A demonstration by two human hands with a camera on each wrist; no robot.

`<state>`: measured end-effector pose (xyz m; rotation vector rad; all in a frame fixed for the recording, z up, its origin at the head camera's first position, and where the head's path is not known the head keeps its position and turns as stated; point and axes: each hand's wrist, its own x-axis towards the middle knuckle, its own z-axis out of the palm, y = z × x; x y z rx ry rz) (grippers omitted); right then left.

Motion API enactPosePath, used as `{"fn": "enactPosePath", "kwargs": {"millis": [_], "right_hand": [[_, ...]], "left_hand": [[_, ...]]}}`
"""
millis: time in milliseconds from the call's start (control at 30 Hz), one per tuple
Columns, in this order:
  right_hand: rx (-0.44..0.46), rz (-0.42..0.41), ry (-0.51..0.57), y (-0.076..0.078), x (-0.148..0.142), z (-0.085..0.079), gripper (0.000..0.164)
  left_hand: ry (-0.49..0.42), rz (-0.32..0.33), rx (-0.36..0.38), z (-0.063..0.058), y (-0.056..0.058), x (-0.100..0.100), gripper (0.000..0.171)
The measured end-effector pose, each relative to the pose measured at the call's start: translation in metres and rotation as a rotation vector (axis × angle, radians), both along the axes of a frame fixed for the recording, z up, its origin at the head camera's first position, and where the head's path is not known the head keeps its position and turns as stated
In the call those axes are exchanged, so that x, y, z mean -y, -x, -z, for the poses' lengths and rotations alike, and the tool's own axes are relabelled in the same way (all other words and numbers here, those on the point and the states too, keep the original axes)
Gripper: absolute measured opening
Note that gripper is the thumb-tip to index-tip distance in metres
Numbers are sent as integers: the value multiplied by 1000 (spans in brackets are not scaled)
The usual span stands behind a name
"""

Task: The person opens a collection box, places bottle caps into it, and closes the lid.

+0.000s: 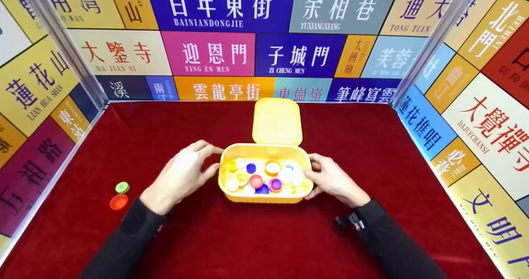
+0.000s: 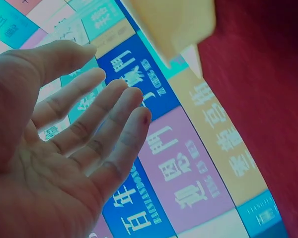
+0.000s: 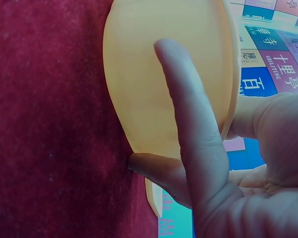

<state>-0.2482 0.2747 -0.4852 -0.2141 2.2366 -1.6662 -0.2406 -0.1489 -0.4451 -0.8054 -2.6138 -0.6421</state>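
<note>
A yellow plastic box [image 1: 264, 198] stands on the table with several round bottle caps in it, among them a pink cap [image 1: 256, 181] and a purple cap [image 1: 275, 184]. At its right end my right hand [image 1: 332, 177] holds the wall, thumb over the rim and fingers against the outer side [image 3: 139, 89]. My left hand [image 1: 184, 173] is beside the left end, its fingertips right at the rim in the head view. In the left wrist view the left hand [image 2: 64, 144] has its fingers extended and nothing in the palm.
Behind the box lies its yellow lid [image 1: 277, 122]. A green cap [image 1: 122, 187] and an orange-red cap [image 1: 119, 202] lie on the dark red cloth [image 1: 198, 242] at the left. Panels with printed signs [image 1: 208, 53] wall in the table at the back and both sides.
</note>
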Motion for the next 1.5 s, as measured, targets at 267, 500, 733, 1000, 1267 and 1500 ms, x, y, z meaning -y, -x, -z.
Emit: {"fn": "enactPosePath", "kwargs": {"millis": [267,500,733,1000,1267,1500], "right_hand": [[-3,4,0,0,0,1,51],[-2,2,-1,0,1,0,51],[-4,-5,8,-1,2,0,50],[-2,-1,6,-1,1,1,50],[-7,-1,2,0,1,1,49],[-9,7,11,-1,2,0,51]], "left_hand": [[78,-44,104,20,-18,43,43],[158,7,285,31,-30,73,38],[151,47,251,35,-29,83,27],[154,51,239,36,-28,83,25],[113,66,141,28,-20,70,22],[7,84,-37,9,-8,38,24]]}}
